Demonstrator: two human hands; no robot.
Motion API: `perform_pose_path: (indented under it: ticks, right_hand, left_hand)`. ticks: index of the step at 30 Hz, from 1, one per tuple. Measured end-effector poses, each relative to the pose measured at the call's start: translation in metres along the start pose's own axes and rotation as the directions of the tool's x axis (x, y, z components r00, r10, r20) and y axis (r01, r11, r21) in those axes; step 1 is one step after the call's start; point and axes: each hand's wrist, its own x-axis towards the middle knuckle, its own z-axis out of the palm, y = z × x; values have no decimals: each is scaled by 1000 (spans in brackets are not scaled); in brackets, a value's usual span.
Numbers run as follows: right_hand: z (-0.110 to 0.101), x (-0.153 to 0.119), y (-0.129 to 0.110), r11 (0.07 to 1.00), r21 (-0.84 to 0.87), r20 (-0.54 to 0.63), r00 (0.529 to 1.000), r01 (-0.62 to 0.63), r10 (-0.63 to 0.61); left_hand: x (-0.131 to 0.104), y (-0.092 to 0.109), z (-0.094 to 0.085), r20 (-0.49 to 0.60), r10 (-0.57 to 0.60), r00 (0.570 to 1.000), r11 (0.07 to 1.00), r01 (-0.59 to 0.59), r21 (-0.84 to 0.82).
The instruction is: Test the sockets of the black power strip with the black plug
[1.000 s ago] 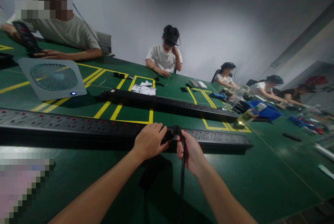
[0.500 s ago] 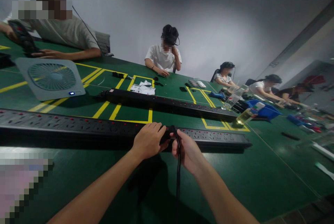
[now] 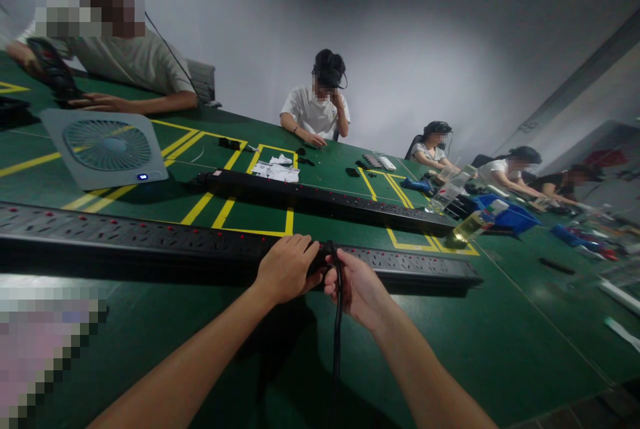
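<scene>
A long black power strip [image 3: 170, 239], lined with sockets and small red parts, stretches across the table before me. My left hand [image 3: 286, 270] is closed over its near edge, fingers on the top face and thumb at the front. Right beside it, my right hand [image 3: 357, 287] pinches a black power cable [image 3: 337, 342] close to its upper end, which meets the strip. The cable hangs straight down toward me. My fingers hide most of that end, so I cannot tell whether it is plugged in.
Behind lies another long power strip [image 3: 325, 201]. A fan [image 3: 107, 149] stands at left, near a seated person [image 3: 135, 69] holding a dark device. White paper scraps [image 3: 277, 170], a bottle of yellowish liquid [image 3: 473, 227] and a blue bin [image 3: 515, 213] are farther back. Other people sit along the far side.
Both hands keep their places at the strip. The hanging part of the cable has swung slightly left, and the whole view has shifted a little.
</scene>
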Motion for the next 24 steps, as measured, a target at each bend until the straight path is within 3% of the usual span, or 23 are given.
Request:
perform_pose_path:
  ticks: [11, 20, 24]
  right_hand:
    - [-7, -1, -1, 995, -74, -38, 997, 64, -67]
    - [-8, 3, 4, 945, -310, 37, 995, 104, -97]
    - [-12, 6, 6, 923, -367, 16, 993, 112, -114]
  left_hand:
    - [2, 0, 1, -17, -14, 1000, 1000, 14, -8]
    - [1, -1, 0, -7, -5, 1000, 1000, 5, -20]
    - [1, -1, 0, -8, -7, 1000, 1000, 7, -12]
